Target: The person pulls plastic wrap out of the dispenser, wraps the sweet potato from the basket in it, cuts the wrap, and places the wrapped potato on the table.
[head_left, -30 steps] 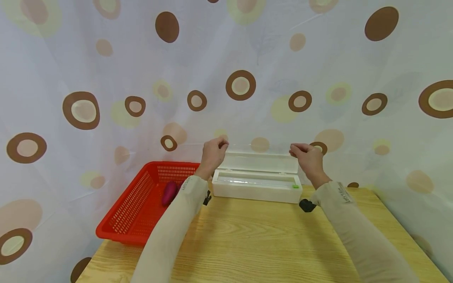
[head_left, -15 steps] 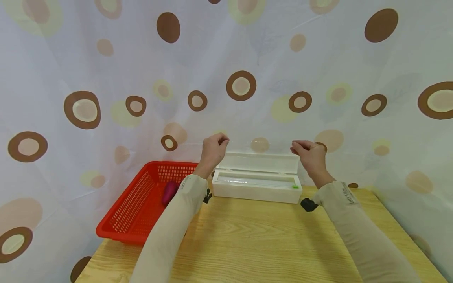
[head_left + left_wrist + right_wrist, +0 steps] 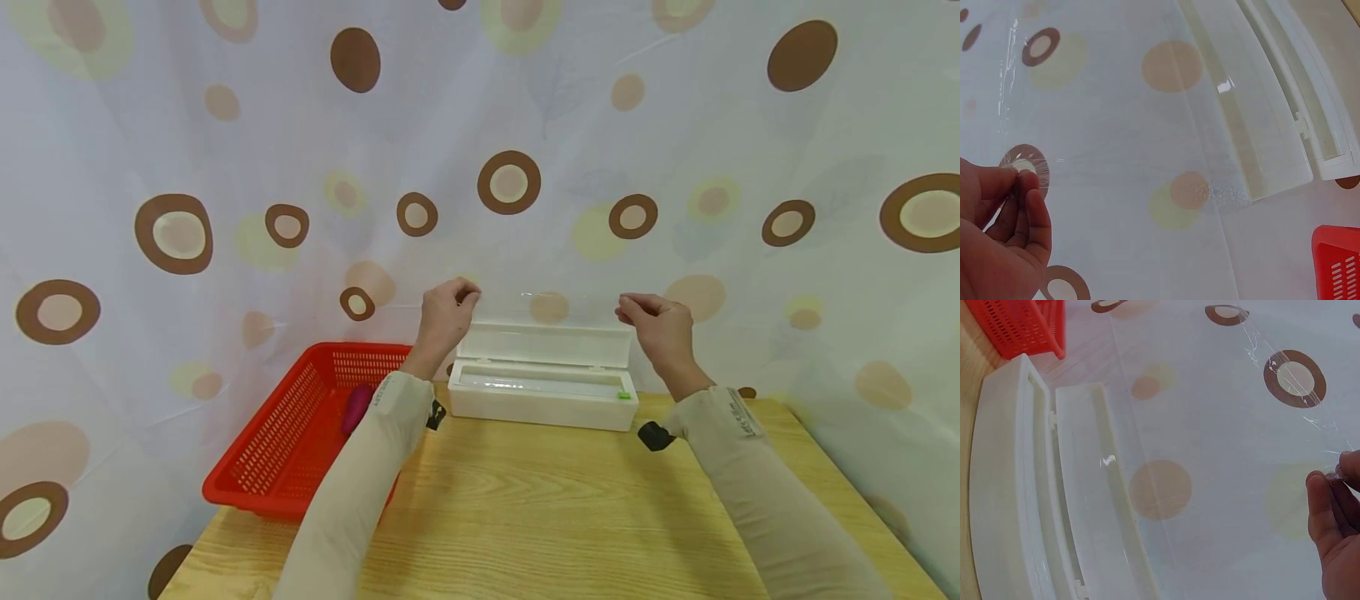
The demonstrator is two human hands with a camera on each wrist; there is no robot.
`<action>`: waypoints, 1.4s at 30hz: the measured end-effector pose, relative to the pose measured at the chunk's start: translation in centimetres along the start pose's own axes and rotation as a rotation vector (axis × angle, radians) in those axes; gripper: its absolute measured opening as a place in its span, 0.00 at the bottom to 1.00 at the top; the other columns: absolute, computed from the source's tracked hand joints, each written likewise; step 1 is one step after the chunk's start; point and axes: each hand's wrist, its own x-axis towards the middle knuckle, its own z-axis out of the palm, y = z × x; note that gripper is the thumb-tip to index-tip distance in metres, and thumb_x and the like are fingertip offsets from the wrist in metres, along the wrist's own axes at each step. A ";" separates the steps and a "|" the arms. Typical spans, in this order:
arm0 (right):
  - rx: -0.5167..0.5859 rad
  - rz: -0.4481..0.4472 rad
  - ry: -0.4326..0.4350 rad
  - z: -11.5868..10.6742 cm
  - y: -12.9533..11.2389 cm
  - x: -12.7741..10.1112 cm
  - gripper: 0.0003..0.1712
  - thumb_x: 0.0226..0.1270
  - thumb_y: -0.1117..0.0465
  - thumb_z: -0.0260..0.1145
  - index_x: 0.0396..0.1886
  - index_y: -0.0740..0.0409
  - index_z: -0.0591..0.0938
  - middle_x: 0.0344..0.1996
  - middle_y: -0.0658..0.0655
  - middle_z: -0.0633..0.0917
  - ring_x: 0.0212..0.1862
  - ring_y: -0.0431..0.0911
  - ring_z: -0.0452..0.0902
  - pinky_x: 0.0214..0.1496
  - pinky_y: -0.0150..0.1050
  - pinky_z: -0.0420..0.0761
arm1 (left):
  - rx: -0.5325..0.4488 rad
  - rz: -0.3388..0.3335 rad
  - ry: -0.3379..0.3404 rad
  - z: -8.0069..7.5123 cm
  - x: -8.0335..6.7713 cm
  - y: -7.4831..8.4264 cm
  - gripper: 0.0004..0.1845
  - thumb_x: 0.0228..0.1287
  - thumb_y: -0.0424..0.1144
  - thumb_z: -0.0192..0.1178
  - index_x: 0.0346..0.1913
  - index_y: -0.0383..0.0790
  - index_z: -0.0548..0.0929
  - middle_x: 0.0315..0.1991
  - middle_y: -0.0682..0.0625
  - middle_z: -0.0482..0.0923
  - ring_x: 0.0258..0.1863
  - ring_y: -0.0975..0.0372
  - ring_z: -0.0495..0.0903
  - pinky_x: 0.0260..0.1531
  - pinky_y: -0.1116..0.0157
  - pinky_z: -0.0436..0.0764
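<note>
A white cling-film dispenser box (image 3: 542,402) lies open at the back of the wooden table, its lid (image 3: 544,344) tipped up. A clear sheet of film (image 3: 547,333) rises out of the box. My left hand (image 3: 446,318) pinches the sheet's upper left corner and my right hand (image 3: 654,327) pinches its upper right corner, both raised above the lid. In the left wrist view the film (image 3: 1147,137) stretches from my fingertips (image 3: 1027,187) towards the box (image 3: 1310,112). In the right wrist view the film (image 3: 1222,456) runs from my fingertips (image 3: 1334,481) down to the box (image 3: 1029,487).
A red slotted basket (image 3: 270,450) stands left of the box with a purple object (image 3: 357,407) inside. A spotted curtain (image 3: 225,167) hangs close behind and beside the table. The light wooden table top (image 3: 540,517) reaches to the near edge.
Both hands have risen slightly, drawing the film a little further up out of the box. The box and basket have not moved.
</note>
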 end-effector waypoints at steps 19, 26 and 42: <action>-0.010 -0.147 -0.040 -1.2 -0.9 -2.5 0.23 0.65 0.51 0.63 0.48 0.68 0.82 0.31 0.44 0.85 0.35 0.35 0.82 0.42 0.25 0.77 | 0.013 0.073 -0.015 -2.1 -2.1 1.3 0.06 0.66 0.34 0.57 0.37 0.38 0.83 0.32 0.49 0.81 0.32 0.59 0.76 0.36 0.63 0.76; -0.085 -0.230 -0.086 -1.9 -0.4 -5.3 0.19 0.67 0.54 0.62 0.46 0.67 0.82 0.30 0.48 0.85 0.34 0.38 0.81 0.40 0.25 0.77 | 0.023 0.058 -0.137 -3.5 -5.0 1.4 0.06 0.66 0.34 0.55 0.36 0.39 0.83 0.30 0.50 0.79 0.30 0.59 0.74 0.34 0.64 0.76; -0.303 -0.526 -0.196 -3.0 3.2 -14.0 0.11 0.59 0.71 0.67 0.34 0.49 0.84 0.29 0.45 0.82 0.30 0.36 0.73 0.29 0.31 0.73 | 0.203 0.145 -0.397 -4.4 -13.6 0.6 0.06 0.61 0.31 0.60 0.29 0.45 0.80 0.27 0.58 0.76 0.29 0.64 0.74 0.34 0.65 0.77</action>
